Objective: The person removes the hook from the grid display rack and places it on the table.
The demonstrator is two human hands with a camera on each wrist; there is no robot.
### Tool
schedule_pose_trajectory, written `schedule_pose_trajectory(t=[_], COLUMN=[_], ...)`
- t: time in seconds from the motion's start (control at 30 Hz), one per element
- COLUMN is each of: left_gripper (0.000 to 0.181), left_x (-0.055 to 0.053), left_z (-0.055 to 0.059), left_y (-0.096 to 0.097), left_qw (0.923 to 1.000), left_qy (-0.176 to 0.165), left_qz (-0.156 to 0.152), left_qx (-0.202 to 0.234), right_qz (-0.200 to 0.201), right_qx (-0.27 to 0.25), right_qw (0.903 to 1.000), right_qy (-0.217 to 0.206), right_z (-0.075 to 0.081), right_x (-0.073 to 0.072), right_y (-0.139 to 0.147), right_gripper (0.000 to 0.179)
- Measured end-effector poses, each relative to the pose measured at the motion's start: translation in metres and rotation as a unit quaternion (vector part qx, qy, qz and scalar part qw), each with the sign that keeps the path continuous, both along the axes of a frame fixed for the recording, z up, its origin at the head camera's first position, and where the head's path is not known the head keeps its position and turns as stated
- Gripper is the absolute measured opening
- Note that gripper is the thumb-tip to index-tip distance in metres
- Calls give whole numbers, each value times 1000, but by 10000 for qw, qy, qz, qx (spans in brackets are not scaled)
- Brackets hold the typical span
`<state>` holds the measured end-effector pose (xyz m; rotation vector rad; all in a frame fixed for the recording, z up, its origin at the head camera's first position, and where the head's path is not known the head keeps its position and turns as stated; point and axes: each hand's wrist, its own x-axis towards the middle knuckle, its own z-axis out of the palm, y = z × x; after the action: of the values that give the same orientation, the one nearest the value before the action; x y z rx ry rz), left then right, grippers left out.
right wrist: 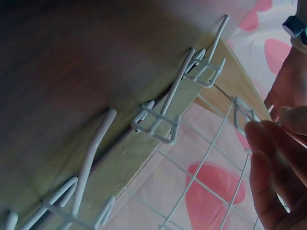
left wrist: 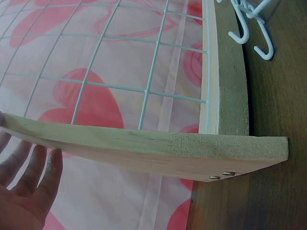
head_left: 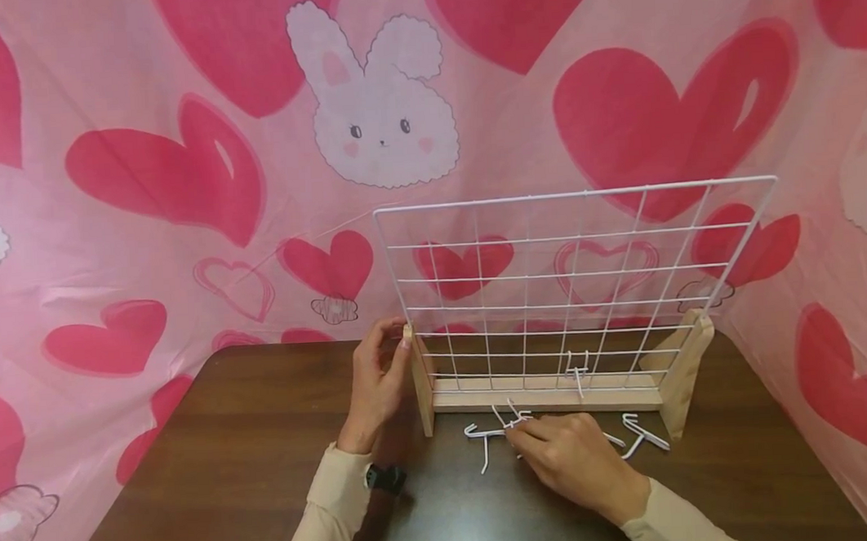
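A white wire grid rack (head_left: 525,275) stands upright between two wooden side panels on a wooden base. My left hand (head_left: 380,375) holds the left side panel (head_left: 421,385) near its top; the thumb lies along the edge, and fingers show against its outer face in the left wrist view. My right hand (head_left: 579,463) pinches a white wire hook (right wrist: 241,115) between thumb and fingers, in front of the base. Loose white hooks lie around it, one left of the fingers (head_left: 484,438) and another hook (head_left: 642,435) to the right. One hook (head_left: 577,373) sits at the grid's lower part.
The brown wooden table (head_left: 216,478) bears the rack near its back edge. Behind it hangs a pink cloth (head_left: 267,181) with hearts and rabbits. The right side panel (head_left: 685,376) stands beyond my right hand. A dark watch-like band (head_left: 385,479) is on my left wrist.
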<state>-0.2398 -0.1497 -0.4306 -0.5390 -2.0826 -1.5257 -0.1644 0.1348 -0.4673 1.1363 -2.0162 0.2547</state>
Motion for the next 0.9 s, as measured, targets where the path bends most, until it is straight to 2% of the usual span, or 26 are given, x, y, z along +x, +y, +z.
schedule_pose_trajectory(t=[0.2, 0.43, 0.63, 0.9], left_gripper=[28, 28, 27, 28], left_x=[0, -1, 0, -1], left_z=[0, -1, 1, 0], left_y=[0, 0, 1, 1], left_qw=[10000, 10000, 10000, 10000], left_qy=[-28, -35, -74, -79], left_qz=[32, 25, 20, 44], left_qx=[18, 3, 18, 21], right_qz=[-33, -73, -134, -170], right_qx=[227, 677, 1080, 1377], right_qw=[9993, 9968, 9934, 9899], right_qy=[-280, -417, -366, -296], right_z=[-4, -6, -7, -13], right_x=[4, 6, 9, 11], right_y=[5, 6, 6, 4], right_gripper=[26, 9, 18, 26])
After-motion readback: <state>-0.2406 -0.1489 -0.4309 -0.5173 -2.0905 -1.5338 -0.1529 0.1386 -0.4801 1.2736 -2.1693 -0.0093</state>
